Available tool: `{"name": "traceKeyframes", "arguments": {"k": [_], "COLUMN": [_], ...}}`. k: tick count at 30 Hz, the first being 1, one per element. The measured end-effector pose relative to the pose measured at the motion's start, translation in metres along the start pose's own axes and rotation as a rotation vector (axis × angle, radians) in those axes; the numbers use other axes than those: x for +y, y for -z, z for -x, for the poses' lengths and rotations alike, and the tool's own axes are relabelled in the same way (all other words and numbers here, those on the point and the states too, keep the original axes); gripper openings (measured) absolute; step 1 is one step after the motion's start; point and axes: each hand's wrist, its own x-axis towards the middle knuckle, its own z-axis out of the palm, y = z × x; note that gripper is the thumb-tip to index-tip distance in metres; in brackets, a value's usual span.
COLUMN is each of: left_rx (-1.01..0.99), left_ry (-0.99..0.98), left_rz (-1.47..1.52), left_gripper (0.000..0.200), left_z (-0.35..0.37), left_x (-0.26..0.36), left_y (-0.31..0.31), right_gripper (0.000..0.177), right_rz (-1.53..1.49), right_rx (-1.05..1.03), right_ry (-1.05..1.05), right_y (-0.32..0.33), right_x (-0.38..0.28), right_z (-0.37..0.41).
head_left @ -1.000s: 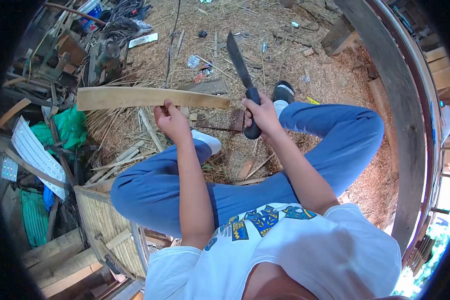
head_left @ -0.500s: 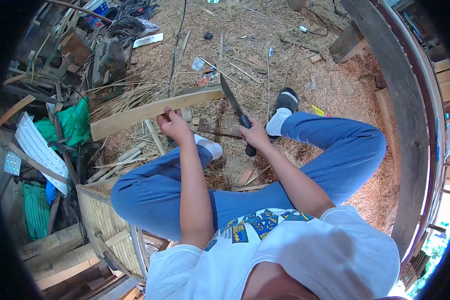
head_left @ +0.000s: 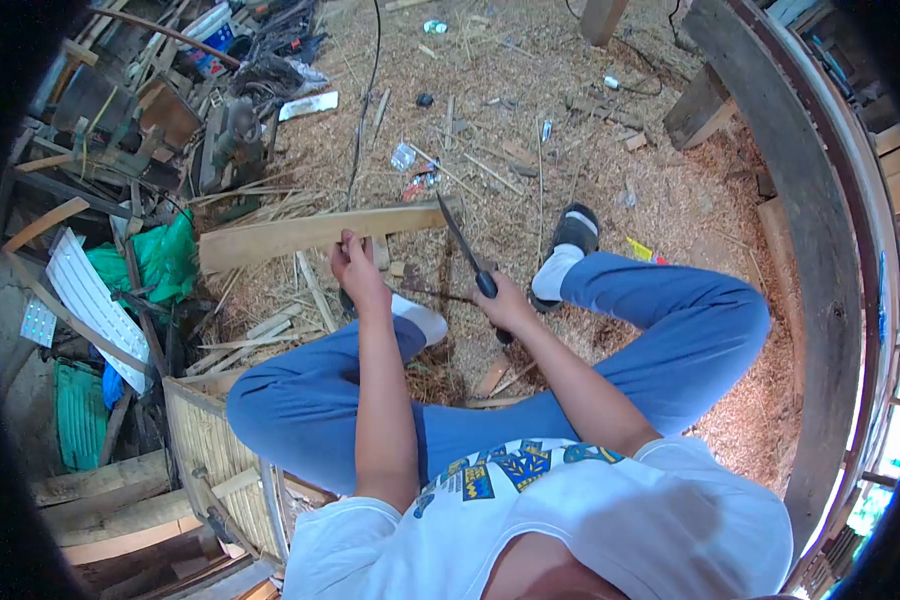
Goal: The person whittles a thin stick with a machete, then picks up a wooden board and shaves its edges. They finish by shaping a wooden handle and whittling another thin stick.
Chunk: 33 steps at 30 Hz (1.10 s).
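The left hand (head_left: 362, 275) pinches the board (head_left: 280, 238) at its near edge, thumb and fingers closed on the wood close to mid-length. The board lies crosswise in the air ahead of the knees, its broad end out to the left, its narrower end toward the right. The right hand (head_left: 508, 306) has its fingers wrapped round the knife (head_left: 458, 230) by the handle, whose butt shows below the fist. The blade slants up and left, crossing the board's right end in view; whether edge and wood touch, I cannot tell.

Room opens forward over the floor (head_left: 610, 150), strewn with shavings and sticks, and between the spread legs below the hands. The right shoe (head_left: 577, 230) stands just beyond the knife hand. On the left, the board's broad end points at the green bag (head_left: 165, 260), near it in view. A beam (head_left: 832, 260) bounds the right side, well apart from the knife.
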Motion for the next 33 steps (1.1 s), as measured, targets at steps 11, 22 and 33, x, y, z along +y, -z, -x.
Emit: {"name": "traceKeyframes", "arguments": {"k": [11, 22, 33], "left_rx": [-0.296, -0.314, -0.315], "left_ry": [-0.268, -0.416, -0.451], "left_rz": [0.169, 0.105, 0.155], "left_gripper": [0.083, 0.106, 0.119], "left_z": [0.025, 0.048, 0.056], "left_x": [0.038, 0.075, 0.114], "left_y": [-0.046, -0.059, -0.048], "right_gripper": [0.047, 0.047, 0.042], "right_rz": [-0.025, 0.096, 0.011], "right_rx": [-0.015, 0.000, -0.041], "right_ry": [-0.094, -0.016, -0.052], "right_y": [0.004, 0.004, 0.010], "right_x": [-0.003, 0.004, -0.005], "right_z": [0.005, 0.000, 0.009]}}
